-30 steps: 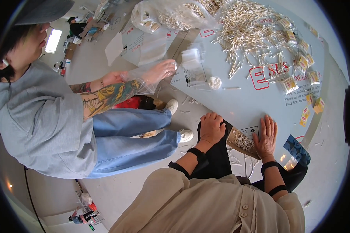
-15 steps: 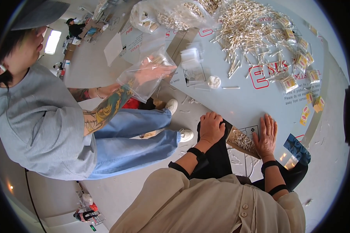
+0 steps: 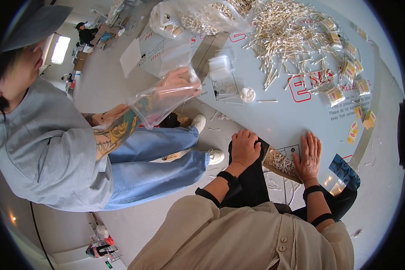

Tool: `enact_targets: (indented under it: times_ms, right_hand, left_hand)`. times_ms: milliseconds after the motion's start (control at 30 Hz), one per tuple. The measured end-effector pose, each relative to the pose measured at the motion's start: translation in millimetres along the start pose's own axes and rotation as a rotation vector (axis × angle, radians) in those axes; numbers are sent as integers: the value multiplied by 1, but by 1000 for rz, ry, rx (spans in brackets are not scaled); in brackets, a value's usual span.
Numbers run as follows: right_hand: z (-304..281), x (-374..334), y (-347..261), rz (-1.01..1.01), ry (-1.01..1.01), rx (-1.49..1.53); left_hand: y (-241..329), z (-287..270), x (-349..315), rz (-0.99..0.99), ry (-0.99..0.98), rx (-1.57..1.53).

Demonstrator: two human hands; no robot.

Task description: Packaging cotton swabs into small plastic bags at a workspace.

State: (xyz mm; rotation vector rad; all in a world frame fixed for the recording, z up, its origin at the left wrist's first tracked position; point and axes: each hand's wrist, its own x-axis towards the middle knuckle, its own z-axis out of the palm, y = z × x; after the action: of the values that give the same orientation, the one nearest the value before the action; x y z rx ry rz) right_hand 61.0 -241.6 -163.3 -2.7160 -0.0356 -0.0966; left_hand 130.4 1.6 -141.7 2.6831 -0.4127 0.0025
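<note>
My left hand [image 3: 246,148] rests palm down at the near table edge, above my black-clad knee. Its fingers are curled under, and nothing shows in them; the palm is hidden. Flat on the grey sheet-covered table [image 3: 274,119], my right hand [image 3: 308,155] has its fingers stretched out and holds nothing. Between my hands, below the table edge, sits an open cardboard box [image 3: 289,177] with many short white-tipped cotton swabs [image 3: 279,161] in it. A blue patterned piece [image 3: 345,172] with a shiny part lies over my right knee.
A large heap of cotton swabs [image 3: 279,31] covers the far table, beside filled plastic bags [image 3: 198,18]. Several small swab packs [image 3: 335,96] and yellow labels [image 3: 369,120] lie at the right. Flat clear bags [image 3: 221,66] and a round tub [image 3: 247,95] are mid-table. A co-worker's hand [image 3: 177,83] is at the left.
My hands have not moved. The co-worker's one hand has shifted and turned inside the clear bag, while the other hand has drawn back toward the bag's near end. The co-worker's head leans slightly forward.
</note>
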Motion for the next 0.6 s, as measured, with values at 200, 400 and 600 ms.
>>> enact_targets:
  times_ms: [200,400,600]
  right_hand:
    - [-1,0,0,-2,1,-3]
    - [0,0,-1,-7,2,7]
    - [-2,1,-2,-2,9,-16]
  left_hand:
    - [1,-1,0,-5,-7,2]
    - [-1,0,-1,-3,10,-1]
    - [0,-1,-3,2,39,-30]
